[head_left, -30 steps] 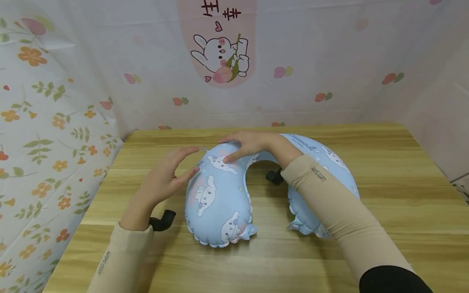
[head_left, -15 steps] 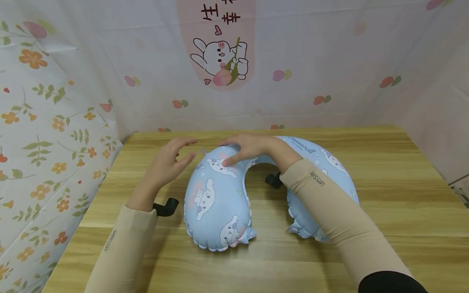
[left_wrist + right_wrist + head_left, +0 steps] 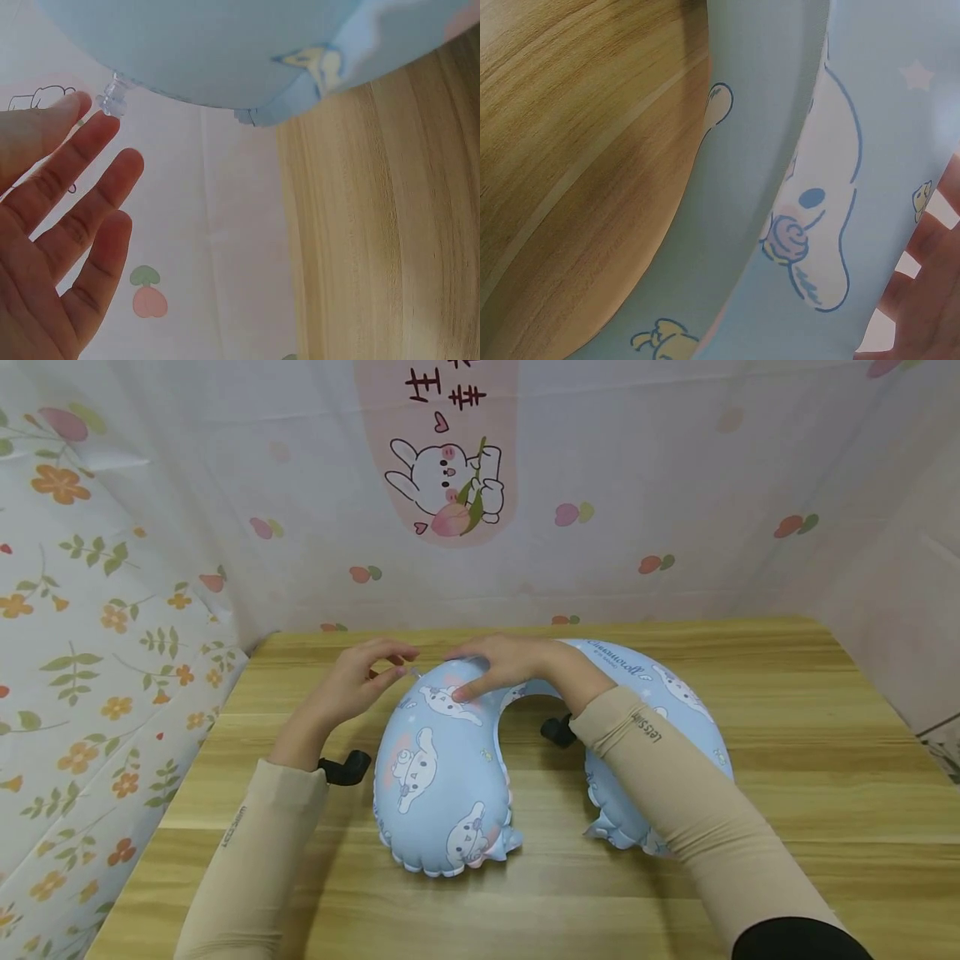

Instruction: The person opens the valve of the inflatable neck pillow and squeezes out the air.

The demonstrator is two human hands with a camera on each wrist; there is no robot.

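A light-blue inflatable neck pillow [image 3: 442,760], printed with white cartoon dogs, lies on the table with its opening toward me. My right hand [image 3: 513,662] grips its left arm near the bend, thumb over the top. In the right wrist view, the fingers [image 3: 930,262] of that hand show along the pillow's outer edge. A small clear air valve [image 3: 114,95] sticks out of the pillow's outer seam. By it is my left hand [image 3: 365,679], its index fingertip right at the valve and its thumb tip just beside; the other fingers are spread and loosely bent.
The wooden table [image 3: 555,902] extends around the pillow. A white printed cloth [image 3: 615,460] hangs behind its far edge, and a flowered cloth [image 3: 97,635] hangs at the left. Black wrist camera mounts [image 3: 347,768] jut from both wrists.
My left hand has drawn back from the pillow's side, moved up toward the far edge and come in to the valve. The right hand keeps its grip, and the pillow stays in place.
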